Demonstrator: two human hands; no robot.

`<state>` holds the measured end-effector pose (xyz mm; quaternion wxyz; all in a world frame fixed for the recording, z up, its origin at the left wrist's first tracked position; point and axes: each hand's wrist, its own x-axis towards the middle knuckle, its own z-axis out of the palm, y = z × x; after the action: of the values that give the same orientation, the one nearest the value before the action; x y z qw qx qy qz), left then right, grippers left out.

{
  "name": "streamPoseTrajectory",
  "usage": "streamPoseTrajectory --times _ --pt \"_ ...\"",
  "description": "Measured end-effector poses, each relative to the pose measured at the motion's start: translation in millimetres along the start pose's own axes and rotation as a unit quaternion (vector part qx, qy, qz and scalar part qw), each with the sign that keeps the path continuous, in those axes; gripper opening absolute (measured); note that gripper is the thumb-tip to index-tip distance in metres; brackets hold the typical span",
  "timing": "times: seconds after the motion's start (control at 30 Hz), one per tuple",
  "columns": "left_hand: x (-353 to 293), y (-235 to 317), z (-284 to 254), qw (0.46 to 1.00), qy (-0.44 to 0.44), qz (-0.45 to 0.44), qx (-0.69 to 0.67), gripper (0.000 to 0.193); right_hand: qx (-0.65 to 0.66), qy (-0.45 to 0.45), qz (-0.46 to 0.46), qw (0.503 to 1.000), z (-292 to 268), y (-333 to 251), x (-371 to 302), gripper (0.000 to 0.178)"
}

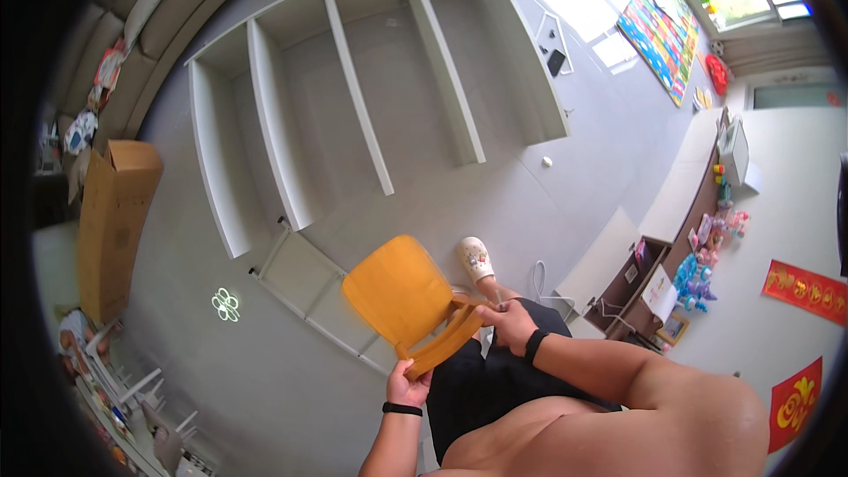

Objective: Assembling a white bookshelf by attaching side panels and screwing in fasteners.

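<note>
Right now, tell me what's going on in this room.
A person is standing and holding a small yellow wooden chair in both hands. The left hand grips its lower edge, and the right hand holds the frame by the legs. The chair is off the floor and tilted. Beyond it, a white shelving unit lies flat on the grey floor, with a cardboard box to the left.

both hands gripping orange chair, white shelf

the chair seat looks smooth matt orange wood, the shelf frame matt white board, the box plain cardboard.
</note>
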<state>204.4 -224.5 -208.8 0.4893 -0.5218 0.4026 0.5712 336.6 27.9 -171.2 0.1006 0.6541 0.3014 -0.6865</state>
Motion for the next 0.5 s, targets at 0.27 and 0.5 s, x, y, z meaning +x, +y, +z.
streamPoseTrajectory --times 0.27,0.5 --pt "32.8 -31.6 68.2 0.988 -0.04 -0.058 0.134 0.035 0.152 0.089 0.007 0.984 -29.7 30.6 0.4 0.04" --pt "76.3 -41.9 100.1 0.938 -0.139 -0.16 0.273 0.043 0.159 0.249 -0.078 0.952 -51.1 73.5 49.5 0.026"
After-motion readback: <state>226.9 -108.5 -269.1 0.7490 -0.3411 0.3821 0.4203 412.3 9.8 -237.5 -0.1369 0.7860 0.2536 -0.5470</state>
